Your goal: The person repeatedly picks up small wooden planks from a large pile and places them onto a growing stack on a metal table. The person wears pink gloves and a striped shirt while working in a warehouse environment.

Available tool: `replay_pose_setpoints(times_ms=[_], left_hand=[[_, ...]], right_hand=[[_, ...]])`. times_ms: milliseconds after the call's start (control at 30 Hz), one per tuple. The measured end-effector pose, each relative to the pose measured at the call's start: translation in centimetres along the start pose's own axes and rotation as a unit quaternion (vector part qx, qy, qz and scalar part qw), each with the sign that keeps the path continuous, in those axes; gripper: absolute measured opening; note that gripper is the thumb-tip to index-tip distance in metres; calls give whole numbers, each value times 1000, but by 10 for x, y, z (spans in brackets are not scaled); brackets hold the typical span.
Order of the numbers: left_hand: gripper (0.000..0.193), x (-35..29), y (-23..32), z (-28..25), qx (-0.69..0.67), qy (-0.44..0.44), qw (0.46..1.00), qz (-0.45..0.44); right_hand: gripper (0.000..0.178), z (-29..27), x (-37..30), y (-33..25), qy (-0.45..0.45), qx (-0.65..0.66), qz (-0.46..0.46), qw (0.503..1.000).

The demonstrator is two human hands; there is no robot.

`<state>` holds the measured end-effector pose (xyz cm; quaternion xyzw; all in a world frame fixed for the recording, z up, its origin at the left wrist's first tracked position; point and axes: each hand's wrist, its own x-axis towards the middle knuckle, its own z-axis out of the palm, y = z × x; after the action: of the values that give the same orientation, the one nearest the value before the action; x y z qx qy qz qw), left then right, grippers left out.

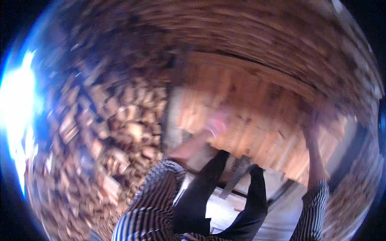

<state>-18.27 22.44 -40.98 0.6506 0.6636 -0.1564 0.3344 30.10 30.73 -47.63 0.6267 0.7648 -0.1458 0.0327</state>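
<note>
In front of my knees lies a wide surface of pale wooden boards [249, 104] set side by side, with several dark knots. My left hand [217, 123] is over the left part of the boards, smeared by motion. At the far right end of the boards is my right hand [317, 114], also blurred. The fingers of neither hand can be made out. Whether either hand touches or holds a board, I cannot tell.
A big heap of short wood offcuts [108, 132] fills the left side. Stacked lumber [273, 28] rises beyond the boards and continues down the right. A grey bar [237, 174] juts toward me between my knees. Bright light [18, 100] glares at the far left.
</note>
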Motion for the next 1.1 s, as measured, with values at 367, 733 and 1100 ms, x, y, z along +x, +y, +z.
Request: replay_pose_setpoints(times_ms=[367,733,1100], left_hand=[[76,-431,0,67,-303,69,933,-183],[91,-578,72,65,-489,34,801,-344],[84,-630,6,92,-471,193,786,-351]], right_hand=[[113,-95,-266,-285,-280,242,24,929],[101,-351,-175,-465,-205,353,-195,892],[96,-638,-93,-826,29,112,-394,912]])
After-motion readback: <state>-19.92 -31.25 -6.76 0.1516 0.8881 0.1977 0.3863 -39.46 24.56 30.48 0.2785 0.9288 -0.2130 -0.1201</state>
